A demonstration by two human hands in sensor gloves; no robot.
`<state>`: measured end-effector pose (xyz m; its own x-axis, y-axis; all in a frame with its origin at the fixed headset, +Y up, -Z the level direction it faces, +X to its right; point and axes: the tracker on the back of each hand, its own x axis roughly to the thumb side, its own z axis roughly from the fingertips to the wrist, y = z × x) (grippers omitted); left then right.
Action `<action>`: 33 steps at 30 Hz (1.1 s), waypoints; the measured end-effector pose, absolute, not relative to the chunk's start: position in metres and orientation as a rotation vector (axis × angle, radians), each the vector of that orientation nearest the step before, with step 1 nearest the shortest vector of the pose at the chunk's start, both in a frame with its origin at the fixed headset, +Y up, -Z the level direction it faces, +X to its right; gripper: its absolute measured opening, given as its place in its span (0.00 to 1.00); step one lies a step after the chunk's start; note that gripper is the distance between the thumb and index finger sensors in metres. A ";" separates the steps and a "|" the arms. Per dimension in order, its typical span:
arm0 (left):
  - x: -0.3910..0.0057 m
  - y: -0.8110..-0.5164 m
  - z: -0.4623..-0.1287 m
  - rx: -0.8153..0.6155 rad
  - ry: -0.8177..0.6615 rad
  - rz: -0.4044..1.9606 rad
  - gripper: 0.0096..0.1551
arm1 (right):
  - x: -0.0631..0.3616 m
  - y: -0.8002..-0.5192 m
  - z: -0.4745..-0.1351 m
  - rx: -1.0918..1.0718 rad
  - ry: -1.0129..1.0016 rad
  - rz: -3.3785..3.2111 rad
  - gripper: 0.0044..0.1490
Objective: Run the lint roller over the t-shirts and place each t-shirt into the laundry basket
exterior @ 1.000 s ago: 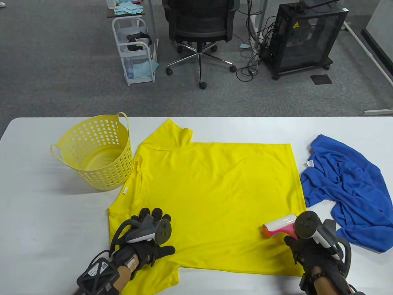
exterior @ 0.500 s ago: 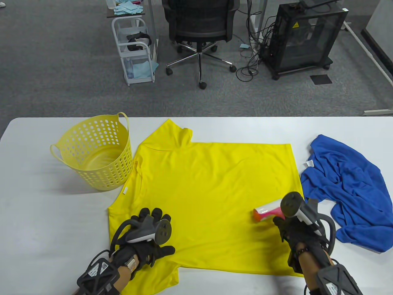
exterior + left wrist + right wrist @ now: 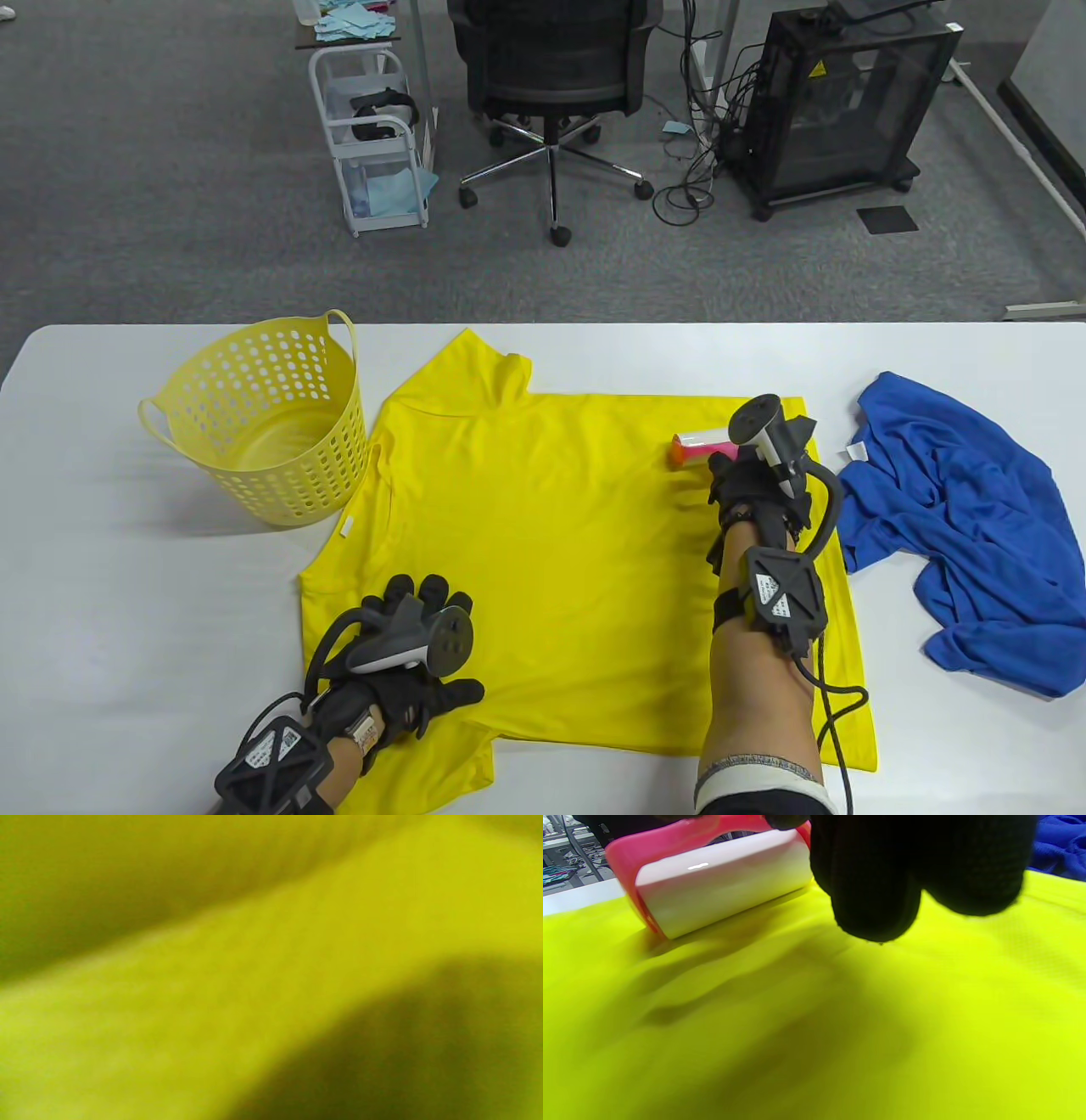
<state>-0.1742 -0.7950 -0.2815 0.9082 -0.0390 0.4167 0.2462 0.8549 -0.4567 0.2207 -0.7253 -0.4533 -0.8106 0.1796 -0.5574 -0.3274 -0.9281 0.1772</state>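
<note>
The yellow t-shirt [image 3: 585,543] is being pinned flat by the spread left hand [image 3: 407,654] so the lint roller [image 3: 700,446], gripped by the right hand [image 3: 751,484], is being run without bunching.

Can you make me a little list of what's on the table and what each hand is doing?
yellow t-shirt: spread flat on the white table
lint roller: on the yellow shirt, near its far right edge
right hand: grips the roller's pink handle
left hand: presses flat on the shirt's near left part
laundry basket: far left, nothing inside
blue t-shirt: crumpled on the right, beside the yellow one
</note>
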 end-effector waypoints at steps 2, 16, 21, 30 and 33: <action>-0.174 -0.795 -0.281 -0.528 -0.408 -0.153 0.62 | 0.221 -0.725 -0.453 -0.797 0.389 2.725 0.43; -0.174 -0.794 -0.283 -0.525 -0.409 -0.168 0.62 | 0.280 -0.709 -0.342 -0.583 0.590 2.846 0.43; -0.173 -0.794 -0.283 -0.527 -0.402 -0.178 0.62 | 0.305 -0.710 -0.281 -0.596 0.630 2.826 0.43; -0.173 -0.794 -0.284 -0.525 -0.395 -0.180 0.62 | 0.315 -0.719 -0.243 -0.633 0.588 2.795 0.40; -0.173 -0.795 -0.284 -0.524 -0.395 -0.179 0.62 | 0.312 -0.714 -0.248 -0.623 0.412 2.787 0.38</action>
<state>-0.1726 -0.7946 -0.2838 0.9095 -0.0658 0.4104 0.2648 0.8528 -0.4502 0.3124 -0.7136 -0.2477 -0.8755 0.1846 -0.4465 -0.3058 -0.9272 0.2164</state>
